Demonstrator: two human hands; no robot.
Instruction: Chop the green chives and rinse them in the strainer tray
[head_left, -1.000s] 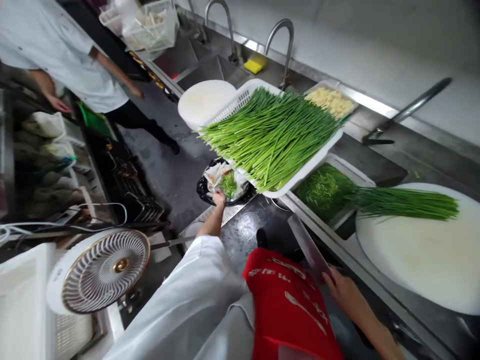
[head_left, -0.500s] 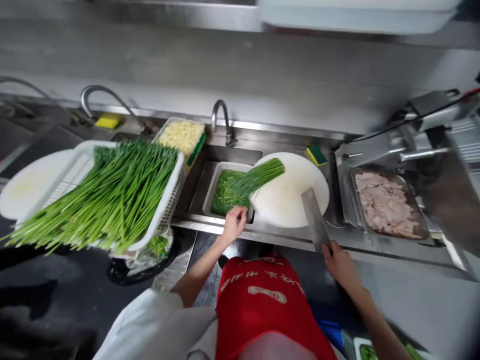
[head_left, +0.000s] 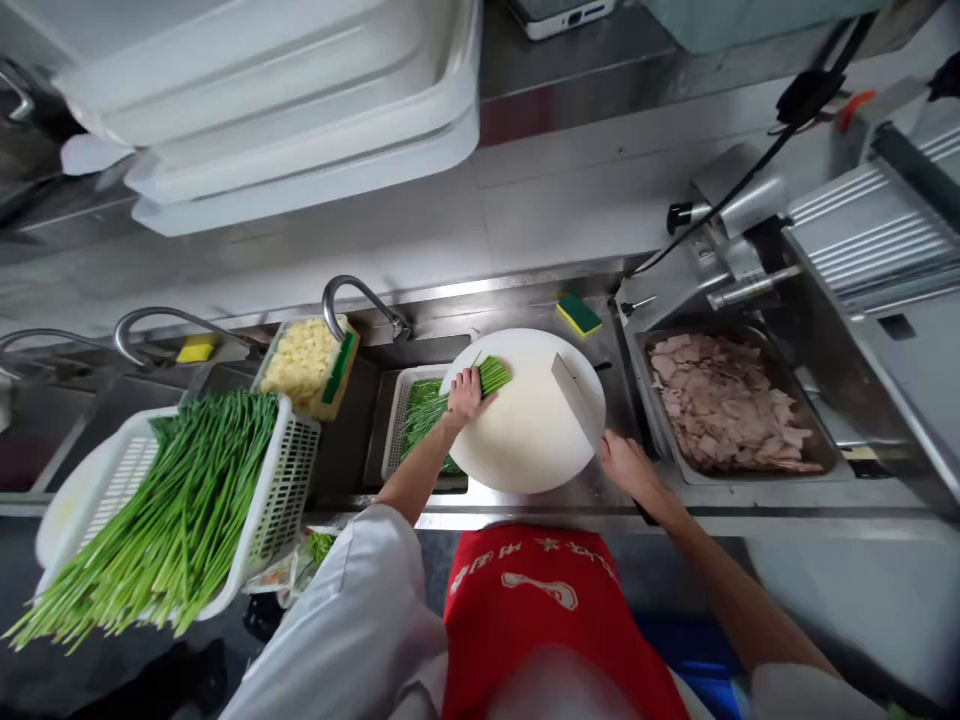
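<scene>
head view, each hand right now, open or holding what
Left hand: closed over the bunch of green stalks.
Right hand: closed, holding the knife.

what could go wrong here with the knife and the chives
The left hand grips the green stalks on the same round board as the cleaver in the right hand, so fingers could get nicked if the blade comes across. Stalks in the white basket overhang its near edge and might slide out if bumped.
</scene>
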